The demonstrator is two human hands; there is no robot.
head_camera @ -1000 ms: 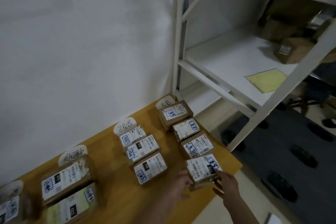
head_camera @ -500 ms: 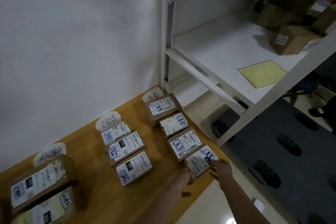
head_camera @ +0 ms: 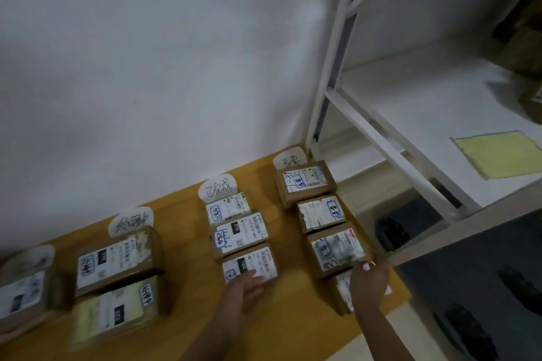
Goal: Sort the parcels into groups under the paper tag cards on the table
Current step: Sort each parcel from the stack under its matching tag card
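Four white paper tag cards stand along the wall, among them one [head_camera: 289, 159] at the right, one [head_camera: 218, 187] in the middle and one [head_camera: 130, 220] further left. Below each runs a column of brown parcels with white labels on the orange table [head_camera: 187, 311]. My right hand [head_camera: 369, 281] lies flat on top of the front parcel [head_camera: 340, 291] of the right column, covering most of it. My left hand [head_camera: 249, 287] rests with fingers apart on the near edge of the front parcel [head_camera: 249, 264] of the middle column.
A white metal shelf rack [head_camera: 390, 149] stands right of the table, with a yellow sheet [head_camera: 498, 154] and brown boxes on its shelf. The table's right edge is just beyond my right hand. Dark floor [head_camera: 469, 287] lies below it.
The front right parcel has been set down on the table. My left hand has left it and moved left onto the middle column's front parcel. The camera has swung right.
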